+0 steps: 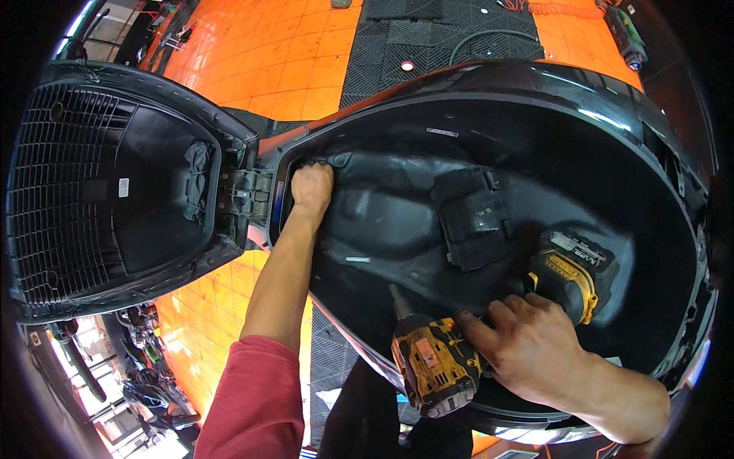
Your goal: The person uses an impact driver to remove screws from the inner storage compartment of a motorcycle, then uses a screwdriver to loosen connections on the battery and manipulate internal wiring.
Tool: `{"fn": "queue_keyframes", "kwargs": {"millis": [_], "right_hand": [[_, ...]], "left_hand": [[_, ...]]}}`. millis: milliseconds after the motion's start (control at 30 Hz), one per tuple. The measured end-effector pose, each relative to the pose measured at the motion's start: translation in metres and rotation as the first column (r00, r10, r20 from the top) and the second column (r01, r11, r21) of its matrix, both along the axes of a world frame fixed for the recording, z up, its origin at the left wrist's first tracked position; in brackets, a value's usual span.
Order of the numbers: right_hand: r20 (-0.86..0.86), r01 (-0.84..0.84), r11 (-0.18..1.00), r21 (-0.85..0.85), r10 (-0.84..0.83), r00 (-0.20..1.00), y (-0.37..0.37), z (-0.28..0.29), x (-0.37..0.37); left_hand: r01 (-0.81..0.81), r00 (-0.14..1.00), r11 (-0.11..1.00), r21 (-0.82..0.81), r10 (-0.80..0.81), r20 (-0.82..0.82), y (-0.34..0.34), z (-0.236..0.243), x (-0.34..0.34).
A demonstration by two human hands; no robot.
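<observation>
The yellow-and-black power driver (436,359) is held over the near side of the underseat compartment (382,218), its grip wrapped by the right hand (531,340). The left hand's (312,186) fingers are hidden at the front corner; their closure cannot be told. Steady wrist support is advised. Counted: one driver, one black cover (474,218), one hinged seat (164,191).

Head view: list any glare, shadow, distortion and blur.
In the head view, white streaks glare off the glossy black panel; the far wall of the storage compartment sinks into dark shadow; tile lines bow across the orange floor; the power tool in the right hand shows no obvious blur.
</observation>
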State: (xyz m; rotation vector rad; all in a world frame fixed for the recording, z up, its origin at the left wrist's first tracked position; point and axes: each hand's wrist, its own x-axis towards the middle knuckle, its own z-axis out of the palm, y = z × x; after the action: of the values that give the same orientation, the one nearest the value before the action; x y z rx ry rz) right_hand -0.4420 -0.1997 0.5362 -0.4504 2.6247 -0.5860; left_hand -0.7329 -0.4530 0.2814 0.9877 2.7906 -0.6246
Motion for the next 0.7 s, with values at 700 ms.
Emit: {"fn": "queue_keyframes", "kwargs": {"millis": [700], "right_hand": [[0.037, 0.095, 0.995, 0.040, -0.097, 0.995, 0.004, -0.003, -0.016]], "left_hand": [[-0.159, 0.962, 0.659, 0.735, -0.063, 0.265, -0.017, 0.131, 0.061]]}}
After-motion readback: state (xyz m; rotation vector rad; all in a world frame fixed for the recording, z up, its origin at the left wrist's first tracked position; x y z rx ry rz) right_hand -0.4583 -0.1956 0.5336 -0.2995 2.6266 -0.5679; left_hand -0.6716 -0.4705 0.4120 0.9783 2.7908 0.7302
